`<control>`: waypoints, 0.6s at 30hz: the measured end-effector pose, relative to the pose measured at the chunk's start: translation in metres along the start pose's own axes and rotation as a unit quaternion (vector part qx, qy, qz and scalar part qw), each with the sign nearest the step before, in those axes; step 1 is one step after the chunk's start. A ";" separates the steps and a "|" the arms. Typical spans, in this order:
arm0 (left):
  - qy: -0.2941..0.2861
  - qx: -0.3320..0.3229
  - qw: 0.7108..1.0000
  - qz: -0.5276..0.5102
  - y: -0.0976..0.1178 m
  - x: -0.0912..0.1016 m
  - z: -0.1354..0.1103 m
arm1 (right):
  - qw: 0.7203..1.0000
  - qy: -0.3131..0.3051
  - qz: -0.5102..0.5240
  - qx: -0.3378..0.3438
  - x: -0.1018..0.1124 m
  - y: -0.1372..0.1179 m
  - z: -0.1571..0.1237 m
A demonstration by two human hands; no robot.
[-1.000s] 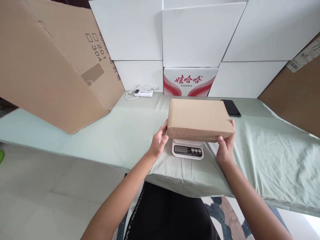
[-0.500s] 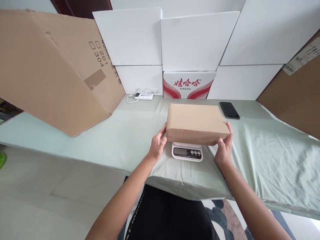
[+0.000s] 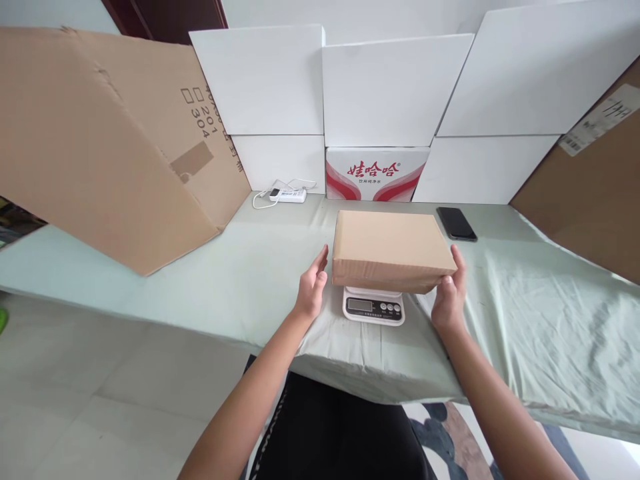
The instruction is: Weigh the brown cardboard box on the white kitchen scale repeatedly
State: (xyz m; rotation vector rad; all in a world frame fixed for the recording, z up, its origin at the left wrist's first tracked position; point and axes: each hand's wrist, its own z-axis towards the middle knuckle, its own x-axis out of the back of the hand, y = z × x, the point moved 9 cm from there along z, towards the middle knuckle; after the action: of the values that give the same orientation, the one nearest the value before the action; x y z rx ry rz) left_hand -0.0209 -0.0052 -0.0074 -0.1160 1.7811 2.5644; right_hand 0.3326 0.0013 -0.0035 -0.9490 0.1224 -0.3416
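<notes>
A brown cardboard box (image 3: 393, 240) lies flat on a small white kitchen scale (image 3: 373, 317), covering its platform. The scale's display and buttons stick out in front. My left hand (image 3: 312, 285) is open beside the box's left end, with a narrow gap between them. At the right end, my right hand (image 3: 450, 293) has its thumb and fingers apart around the front corner. Its fingertips are touching the box or very close to it; I cannot tell which.
Behind the scale, white boxes (image 3: 377, 93) stand stacked on the green tablecloth (image 3: 260, 267). A black phone (image 3: 457, 223) lies back right, a white power strip with a cable (image 3: 288, 195) back left. Large cartons (image 3: 115, 147) flank both sides.
My left hand has come off the box and moved slightly left. My right hand has loosened at the right corner. The box stays on the scale; the view tilted slightly.
</notes>
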 end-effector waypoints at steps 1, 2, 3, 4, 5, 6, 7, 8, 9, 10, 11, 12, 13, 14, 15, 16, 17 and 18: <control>-0.001 -0.001 1.000 -0.001 0.000 0.000 0.000 | 1.000 0.004 0.006 -0.011 0.000 0.001 0.000; -0.002 -0.002 1.000 -0.003 0.001 0.000 0.000 | 1.000 0.011 0.014 -0.023 0.001 0.001 0.000; -0.003 -0.003 1.000 -0.004 0.002 -0.001 0.000 | 0.999 0.016 0.022 -0.033 0.001 0.002 0.000; -0.005 -0.005 1.000 -0.004 0.002 -0.001 0.000 | 0.999 0.017 0.027 -0.035 0.001 0.001 0.000; -0.007 -0.006 1.000 -0.004 0.003 -0.002 0.000 | 0.999 0.016 0.032 -0.034 0.000 0.000 0.000; -0.010 -0.008 1.000 -0.004 0.004 -0.002 0.000 | 0.999 0.015 0.035 -0.031 -0.001 -0.001 0.000; -0.014 -0.009 1.000 -0.004 0.004 -0.003 0.000 | 0.999 0.014 0.038 -0.029 -0.001 -0.001 0.000; -0.017 -0.009 1.000 -0.003 0.004 -0.004 0.000 | 0.999 0.013 0.041 -0.028 -0.001 -0.001 0.000; -0.020 -0.009 1.000 -0.002 0.004 -0.004 0.000 | 0.999 0.012 0.043 -0.029 -0.002 0.000 -0.001; -0.022 -0.008 1.000 -0.002 0.003 -0.005 0.000 | 0.999 0.011 0.043 -0.031 -0.002 0.001 -0.001; -0.024 -0.007 1.000 -0.002 0.003 -0.005 -0.001 | 0.999 0.010 0.042 -0.031 -0.002 0.001 -0.001; -0.025 -0.007 1.000 -0.002 0.003 -0.005 0.000 | 0.999 0.010 0.040 -0.031 -0.002 0.001 -0.001; -0.027 -0.006 1.000 -0.002 0.003 -0.006 0.000 | 0.999 0.009 0.039 -0.030 -0.002 0.000 -0.001; -0.029 -0.005 1.000 -0.002 0.003 -0.006 0.000 | 0.999 0.009 0.035 -0.028 -0.002 -0.001 -0.001; -0.032 -0.005 0.999 -0.002 0.004 -0.007 0.000 | 0.999 0.010 0.030 -0.026 -0.002 -0.003 -0.001; -0.036 -0.006 0.999 -0.002 0.005 -0.008 0.000 | 0.999 0.011 0.023 -0.024 -0.002 -0.004 -0.001; -0.041 -0.007 0.999 0.000 0.006 -0.009 0.000 | 1.000 0.010 0.016 -0.022 -0.002 -0.006 -0.001; -0.047 -0.009 0.999 0.002 0.007 -0.011 0.000 | 1.000 0.010 0.008 -0.020 -0.002 -0.008 -0.001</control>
State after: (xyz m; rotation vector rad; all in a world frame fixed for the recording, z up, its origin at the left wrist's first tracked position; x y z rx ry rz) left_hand -0.0108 -0.0075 0.0002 0.0084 1.7286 2.5416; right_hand 0.3287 -0.0025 0.0023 -0.9842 0.1553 -0.3341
